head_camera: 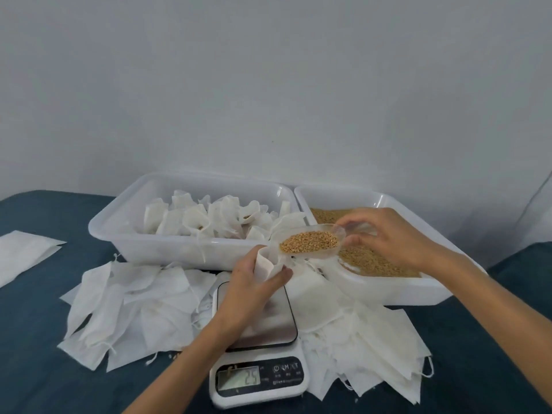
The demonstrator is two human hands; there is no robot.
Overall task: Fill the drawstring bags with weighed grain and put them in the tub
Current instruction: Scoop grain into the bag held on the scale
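Observation:
My left hand (251, 286) grips a white drawstring bag (267, 262) upright over the steel plate of a white kitchen scale (260, 366), whose display reads 25. My right hand (388, 237) holds a clear plastic scoop (310, 242) heaped with golden grain, its lip just above the bag's mouth. The white tub (119, 234) at back left holds several filled bags. A second white tub (388, 291) at right holds loose grain (367, 261).
Flat unfilled bags lie in heaps left (125, 306) and right (373, 339) of the scale on the dark blue cloth. A separate white sheet (21, 252) lies at far left. A pale wall stands behind the tubs.

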